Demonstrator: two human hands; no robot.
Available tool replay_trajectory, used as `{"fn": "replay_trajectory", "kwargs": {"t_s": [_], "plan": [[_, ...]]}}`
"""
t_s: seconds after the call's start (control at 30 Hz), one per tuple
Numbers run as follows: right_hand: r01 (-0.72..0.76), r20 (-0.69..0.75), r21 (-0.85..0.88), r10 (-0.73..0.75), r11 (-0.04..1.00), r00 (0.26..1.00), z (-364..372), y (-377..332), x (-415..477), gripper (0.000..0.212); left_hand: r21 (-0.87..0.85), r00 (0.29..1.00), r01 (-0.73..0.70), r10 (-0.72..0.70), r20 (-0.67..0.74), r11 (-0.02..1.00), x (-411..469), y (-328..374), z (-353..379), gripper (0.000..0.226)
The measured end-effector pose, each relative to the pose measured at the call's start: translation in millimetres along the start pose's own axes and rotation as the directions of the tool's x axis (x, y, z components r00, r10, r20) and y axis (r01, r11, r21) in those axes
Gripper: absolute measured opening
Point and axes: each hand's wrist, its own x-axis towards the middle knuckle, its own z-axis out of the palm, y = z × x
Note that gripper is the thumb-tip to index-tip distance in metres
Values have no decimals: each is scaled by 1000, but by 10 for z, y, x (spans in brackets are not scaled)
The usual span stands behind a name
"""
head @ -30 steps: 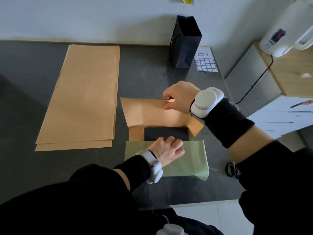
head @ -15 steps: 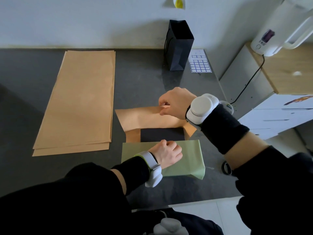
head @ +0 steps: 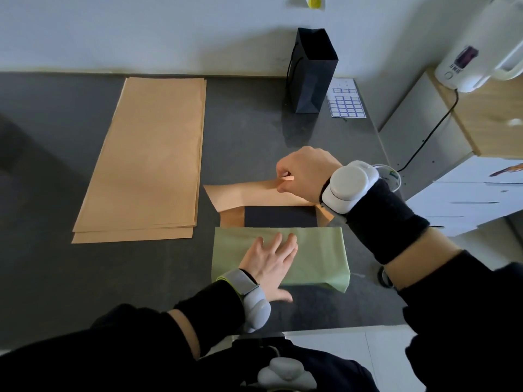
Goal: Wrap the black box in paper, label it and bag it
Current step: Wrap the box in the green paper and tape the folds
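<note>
Half-wrapped black box at lower centre of the frame, held by your two hands.

At left, a stack of brown paper sheets (head: 147,159) lies flat on the dark table (head: 56,264). At lower centre, your left hand (head: 270,263) rests with its grip spread flat, palm down, on the green paper flap (head: 317,250) folded over the near side of the black box (head: 280,216), whose top shows as a dark strip between the flaps. Above it, your right hand (head: 307,174) pinches the edge of the brown flap (head: 249,195) at the box's far side. At upper right, a black bag (head: 312,72) stands upright beside a label sheet (head: 346,101).
</note>
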Motion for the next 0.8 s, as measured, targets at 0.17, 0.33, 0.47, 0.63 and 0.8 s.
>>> {"fn": "replay_trajectory", "kwargs": {"t_s": [0.17,0.33,0.47,0.63,0.8], "plan": [[-80,-4,21,80,997,997,190,-159,-276,14,-38,993,11,-16,-117,999,-27,111,179,96],[-125,-75,10,125,992,989,714,-335,-561,12,-56,993,40,-46,-110,998,-63,98,168,77],[-93,-391,52,106,994,914,1110,-420,-707,32,-59,990,58,-65,-125,997,-99,86,218,62],[-96,-422,41,104,995,900,1386,-415,-780,18,-268,981,57,-103,-162,962,-154,75,318,49],[-4,-450,86,42,996,892,1481,-319,-868,15,-400,985,122,-159,-59,908,-125,151,357,51]]}}
